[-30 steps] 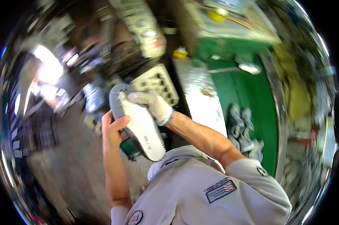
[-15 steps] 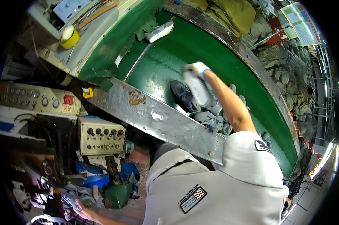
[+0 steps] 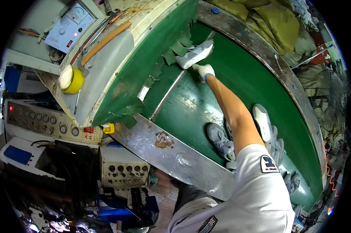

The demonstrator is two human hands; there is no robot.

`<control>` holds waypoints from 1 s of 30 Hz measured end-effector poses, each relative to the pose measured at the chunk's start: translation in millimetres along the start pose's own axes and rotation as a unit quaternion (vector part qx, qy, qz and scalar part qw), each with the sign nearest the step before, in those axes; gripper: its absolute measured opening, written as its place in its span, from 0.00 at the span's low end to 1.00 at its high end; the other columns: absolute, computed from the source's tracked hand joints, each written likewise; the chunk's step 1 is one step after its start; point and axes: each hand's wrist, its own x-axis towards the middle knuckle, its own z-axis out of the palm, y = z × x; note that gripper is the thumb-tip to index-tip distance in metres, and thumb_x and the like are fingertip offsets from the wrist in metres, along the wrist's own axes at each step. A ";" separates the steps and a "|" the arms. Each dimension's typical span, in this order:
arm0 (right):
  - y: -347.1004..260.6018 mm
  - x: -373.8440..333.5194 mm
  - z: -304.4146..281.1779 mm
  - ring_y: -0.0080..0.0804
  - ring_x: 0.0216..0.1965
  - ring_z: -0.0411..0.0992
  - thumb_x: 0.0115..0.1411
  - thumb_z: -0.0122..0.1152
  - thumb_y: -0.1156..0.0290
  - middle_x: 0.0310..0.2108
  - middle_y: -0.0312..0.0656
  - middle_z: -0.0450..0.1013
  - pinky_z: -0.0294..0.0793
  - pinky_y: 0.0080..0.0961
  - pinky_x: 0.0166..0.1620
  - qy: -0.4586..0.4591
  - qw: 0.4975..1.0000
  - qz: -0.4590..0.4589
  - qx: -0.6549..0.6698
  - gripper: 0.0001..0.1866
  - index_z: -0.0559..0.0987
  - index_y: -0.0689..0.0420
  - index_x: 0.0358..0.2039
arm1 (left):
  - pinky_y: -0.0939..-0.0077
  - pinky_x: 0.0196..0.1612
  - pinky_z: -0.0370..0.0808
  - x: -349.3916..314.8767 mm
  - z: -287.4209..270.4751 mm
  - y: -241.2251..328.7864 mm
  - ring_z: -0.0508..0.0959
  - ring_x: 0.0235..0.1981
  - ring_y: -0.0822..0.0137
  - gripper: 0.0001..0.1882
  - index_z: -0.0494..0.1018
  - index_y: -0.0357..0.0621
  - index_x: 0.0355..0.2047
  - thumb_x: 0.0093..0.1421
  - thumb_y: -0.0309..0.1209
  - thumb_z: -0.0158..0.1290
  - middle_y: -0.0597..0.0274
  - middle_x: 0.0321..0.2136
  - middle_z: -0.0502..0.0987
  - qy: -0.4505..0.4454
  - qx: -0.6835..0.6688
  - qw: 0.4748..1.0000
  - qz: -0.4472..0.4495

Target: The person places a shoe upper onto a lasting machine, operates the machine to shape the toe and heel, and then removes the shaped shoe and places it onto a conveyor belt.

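Observation:
My right hand [image 3: 205,72], in a white knitted glove with a blue cuff, reaches across the green conveyor belt [image 3: 175,105]. Its fingertips are at the lower edge of a light grey shoe [image 3: 196,54] with a white sole, lying tilted by the green flaps [image 3: 169,57]. Whether the fingers grip the shoe I cannot tell. My left hand is out of view. Closer to me on the belt lie a grey lace-up shoe [image 3: 221,140], a shoe with its pale sole showing [image 3: 262,122] and several other grey shoes [image 3: 276,149], partly behind my right arm.
A metal ledge [image 3: 179,151] borders the belt's near side. At left are a yellow cup [image 3: 72,80], an orange-handled tool [image 3: 105,43], a small instrument box [image 3: 68,27] and knobbed control panels [image 3: 123,171]. Sacks [image 3: 276,25] and a fan [image 3: 330,101] stand beyond the far rim.
My right hand has let go of the pale-soled shoe and moved up to the shoe by the flaps. My left hand, earlier at a grey item lower left, has left the view, which has shifted.

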 end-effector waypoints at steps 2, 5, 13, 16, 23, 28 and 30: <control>-17.6 49.1 12.8 0.47 0.40 0.80 0.47 0.76 0.46 0.42 0.59 0.79 0.81 0.43 0.38 0.093 0.992 0.017 0.079 0.41 0.79 0.71 0.49 | 0.68 0.43 0.79 3.5 16.3 -1.1 0.80 0.38 0.62 0.20 0.78 0.27 0.47 0.62 0.34 0.62 0.48 0.42 0.82 -0.022 0.003 1.000 -0.012; -88.4 19.1 105.9 0.53 0.63 0.68 0.42 0.77 0.39 0.64 0.65 0.64 0.68 0.36 0.65 0.059 0.980 0.182 0.057 0.77 0.38 0.80 0.69 | 0.68 0.41 0.79 -46.2 -44.4 -18.6 0.80 0.37 0.62 0.20 0.78 0.26 0.47 0.62 0.33 0.62 0.48 0.41 0.82 0.038 0.036 0.997 -0.053; -19.4 -27.6 59.6 0.43 0.50 0.78 0.57 0.72 0.59 0.56 0.49 0.75 0.79 0.43 0.52 -0.197 0.871 0.037 0.449 0.40 0.66 0.66 0.64 | 0.67 0.38 0.79 -57.6 -63.7 -71.8 0.79 0.34 0.62 0.19 0.79 0.24 0.45 0.60 0.30 0.63 0.48 0.39 0.82 -0.023 -0.003 0.997 -0.069; 7.9 -137.1 33.2 0.42 0.57 0.73 0.59 0.71 0.59 0.58 0.47 0.73 0.77 0.52 0.56 -0.387 0.722 -0.040 0.573 0.37 0.68 0.58 0.64 | 0.61 0.45 0.78 -38.5 -23.8 -12.6 0.80 0.38 0.57 0.22 0.78 0.34 0.52 0.61 0.35 0.63 0.46 0.42 0.82 -0.054 0.055 0.997 0.019; 63.1 -409.2 71.9 0.45 0.51 0.75 0.64 0.51 0.36 0.53 0.52 0.75 0.77 0.45 0.56 -0.654 0.346 0.169 0.652 0.40 0.70 0.60 0.61 | 0.77 0.44 0.75 -32.7 64.5 123.4 0.79 0.39 0.69 0.14 0.78 0.31 0.47 0.67 0.29 0.56 0.58 0.38 0.82 -0.157 -0.145 0.972 0.098; -14.2 -597.0 105.4 0.42 0.43 0.78 0.70 0.52 0.50 0.43 0.50 0.78 0.79 0.39 0.52 -0.592 0.594 0.240 0.489 0.29 0.73 0.64 0.57 | 0.66 0.49 0.80 -49.0 110.8 166.9 0.82 0.44 0.61 0.27 0.69 0.31 0.61 0.67 0.37 0.56 0.50 0.50 0.78 -0.394 -0.319 0.854 0.117; 13.2 -610.7 159.0 0.41 0.45 0.78 0.68 0.58 0.56 0.46 0.50 0.78 0.79 0.38 0.52 -0.703 0.528 0.195 0.434 0.26 0.72 0.64 0.57 | 0.70 0.42 0.79 -42.0 93.1 170.5 0.80 0.40 0.67 0.29 0.72 0.31 0.57 0.63 0.40 0.61 0.57 0.44 0.79 -0.411 -0.374 0.831 0.026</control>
